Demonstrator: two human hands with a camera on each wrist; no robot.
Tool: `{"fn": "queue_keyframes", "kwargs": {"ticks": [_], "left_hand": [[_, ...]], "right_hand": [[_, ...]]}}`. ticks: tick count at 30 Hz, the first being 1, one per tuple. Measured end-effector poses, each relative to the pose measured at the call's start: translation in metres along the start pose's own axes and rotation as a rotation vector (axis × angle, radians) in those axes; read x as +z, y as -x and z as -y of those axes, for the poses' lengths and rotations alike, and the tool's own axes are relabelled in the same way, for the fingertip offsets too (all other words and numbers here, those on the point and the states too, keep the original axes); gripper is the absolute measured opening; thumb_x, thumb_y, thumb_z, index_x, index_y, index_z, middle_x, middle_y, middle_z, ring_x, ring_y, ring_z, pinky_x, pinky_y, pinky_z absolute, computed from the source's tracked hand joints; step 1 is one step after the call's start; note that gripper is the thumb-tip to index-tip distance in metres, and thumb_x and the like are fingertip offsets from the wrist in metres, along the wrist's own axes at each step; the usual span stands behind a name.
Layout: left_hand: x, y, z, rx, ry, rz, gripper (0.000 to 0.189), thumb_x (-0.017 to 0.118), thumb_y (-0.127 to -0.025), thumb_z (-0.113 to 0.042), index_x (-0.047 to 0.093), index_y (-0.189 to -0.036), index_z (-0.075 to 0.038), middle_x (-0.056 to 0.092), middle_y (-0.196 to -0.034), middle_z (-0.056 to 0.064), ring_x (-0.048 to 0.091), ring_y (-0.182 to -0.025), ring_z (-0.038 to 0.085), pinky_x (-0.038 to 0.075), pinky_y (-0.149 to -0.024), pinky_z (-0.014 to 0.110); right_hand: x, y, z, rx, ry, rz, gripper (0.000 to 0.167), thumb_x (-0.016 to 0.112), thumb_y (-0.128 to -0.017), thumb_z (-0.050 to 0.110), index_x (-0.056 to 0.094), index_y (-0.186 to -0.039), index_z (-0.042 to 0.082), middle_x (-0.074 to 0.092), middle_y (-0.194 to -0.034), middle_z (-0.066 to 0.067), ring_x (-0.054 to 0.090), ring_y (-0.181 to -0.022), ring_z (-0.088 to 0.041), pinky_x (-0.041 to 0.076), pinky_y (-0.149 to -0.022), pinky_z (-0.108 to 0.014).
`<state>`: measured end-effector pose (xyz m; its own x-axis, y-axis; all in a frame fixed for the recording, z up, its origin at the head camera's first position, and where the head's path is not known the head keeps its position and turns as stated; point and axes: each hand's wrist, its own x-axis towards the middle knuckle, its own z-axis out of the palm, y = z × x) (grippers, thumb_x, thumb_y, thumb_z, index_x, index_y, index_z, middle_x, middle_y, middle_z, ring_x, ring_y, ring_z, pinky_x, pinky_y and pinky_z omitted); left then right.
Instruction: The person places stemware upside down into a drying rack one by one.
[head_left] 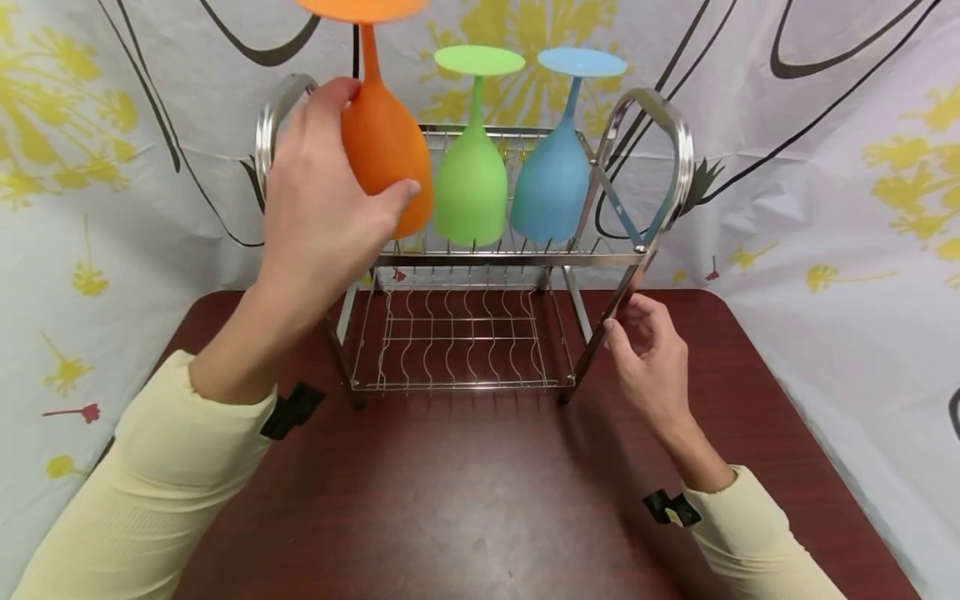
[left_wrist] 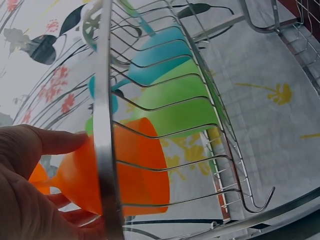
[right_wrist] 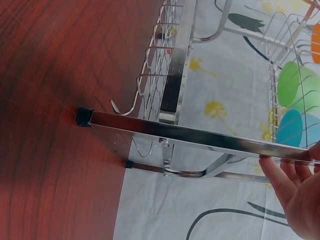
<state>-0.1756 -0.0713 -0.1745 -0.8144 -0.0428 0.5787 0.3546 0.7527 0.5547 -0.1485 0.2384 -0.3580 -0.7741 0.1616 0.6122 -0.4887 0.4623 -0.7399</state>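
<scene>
My left hand point(head_left: 318, 179) grips an upside-down orange wine glass point(head_left: 390, 158) by its bowl, thumb on the near side. This glass is at the left of the upper shelf of a metal dish rack point(head_left: 517, 260); I cannot tell whether its rim touches the wires. Beside it, a green wine glass point(head_left: 472, 183) and a blue wine glass point(head_left: 553, 187) stand inverted on the same shelf. Down at the rack's right front leg point(right_wrist: 215, 134), my right hand point(head_left: 651, 354) pinches the metal between thumb and fingers.
Below, the rack's lower wire shelf point(head_left: 465, 337) holds nothing. The rack stands on a dark red wooden table point(head_left: 450, 492). A white sheet with yellow flowers point(head_left: 825, 167) hangs behind and at both sides. Curved metal side handles point(head_left: 678, 142) rise beside the glasses.
</scene>
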Motion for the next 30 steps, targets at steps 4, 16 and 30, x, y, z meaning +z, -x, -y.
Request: {"fn": "queue_keyframes", "kwargs": {"ticks": [4, 16, 30], "left_hand": [[0.009, -0.007, 0.0, -0.045, -0.047, 0.022, 0.07, 0.074, -0.08, -0.025, 0.043, -0.141, -0.014, 0.053, -0.133, 0.01, 0.051, -0.119, 0.028, 0.045, -0.095, 0.045], [0.021, -0.014, 0.007, -0.111, -0.119, 0.146, 0.068, 0.067, -0.082, -0.014, 0.036, -0.142, -0.006, 0.05, -0.135, 0.018, 0.052, -0.116, 0.04, 0.045, -0.099, 0.049], [0.029, -0.024, 0.016, -0.072, -0.162, 0.183, 0.06, 0.057, -0.084, -0.009, 0.039, -0.141, -0.004, 0.054, -0.128, 0.02, 0.054, -0.114, 0.039, 0.044, -0.097, 0.054]], "right_hand": [[0.001, 0.001, -0.001, 0.011, -0.005, -0.009, 0.03, 0.064, -0.09, -0.001, 0.056, -0.118, -0.006, 0.065, -0.097, -0.013, 0.064, -0.079, -0.003, 0.052, -0.066, -0.01], [0.002, 0.0, 0.001, 0.026, -0.01, -0.014, 0.029, 0.063, -0.091, 0.0, 0.056, -0.118, -0.008, 0.065, -0.098, -0.012, 0.063, -0.081, -0.002, 0.053, -0.066, -0.012], [0.003, 0.001, -0.001, 0.007, -0.004, -0.017, 0.029, 0.063, -0.091, 0.0, 0.056, -0.119, -0.008, 0.065, -0.098, -0.014, 0.063, -0.082, -0.002, 0.052, -0.065, -0.011]]}}
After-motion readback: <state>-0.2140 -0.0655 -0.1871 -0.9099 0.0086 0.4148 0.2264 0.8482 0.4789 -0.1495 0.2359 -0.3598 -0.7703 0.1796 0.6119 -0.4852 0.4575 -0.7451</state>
